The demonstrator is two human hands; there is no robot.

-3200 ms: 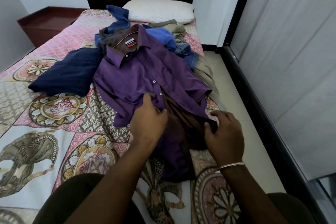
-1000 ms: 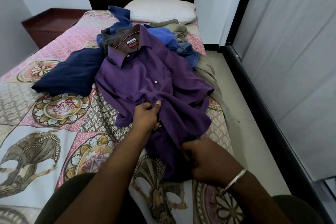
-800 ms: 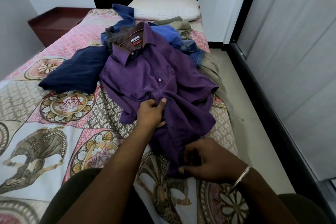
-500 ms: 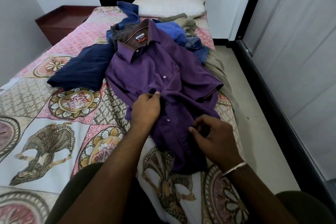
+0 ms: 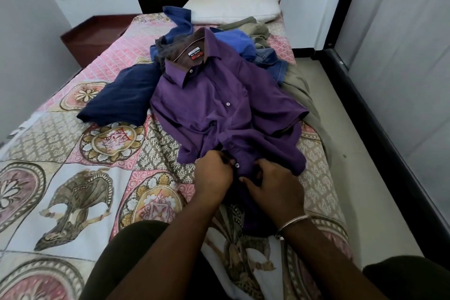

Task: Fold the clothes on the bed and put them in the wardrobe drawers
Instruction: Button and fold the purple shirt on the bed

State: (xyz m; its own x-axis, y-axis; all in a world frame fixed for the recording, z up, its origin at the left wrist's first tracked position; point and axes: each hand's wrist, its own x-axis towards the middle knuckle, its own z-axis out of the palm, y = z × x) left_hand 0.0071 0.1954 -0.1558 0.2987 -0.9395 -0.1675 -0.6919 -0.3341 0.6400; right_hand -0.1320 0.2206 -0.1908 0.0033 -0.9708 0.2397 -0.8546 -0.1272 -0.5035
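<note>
The purple shirt (image 5: 219,105) lies front-up across the middle of the bed (image 5: 73,190), its collar toward the pillow (image 5: 233,6) and its lower front under my hands. My left hand (image 5: 213,175) pinches the button edge with curled fingers just beside a white button (image 5: 237,166), and my right hand (image 5: 272,186), a metal bangle (image 5: 292,223) on its wrist, grips the cloth on the other side of that button. Behind the shirt's collar sits a heap of blue, denim and olive clothes (image 5: 248,39), with a folded navy garment (image 5: 121,97) beside its left shoulder.
</note>
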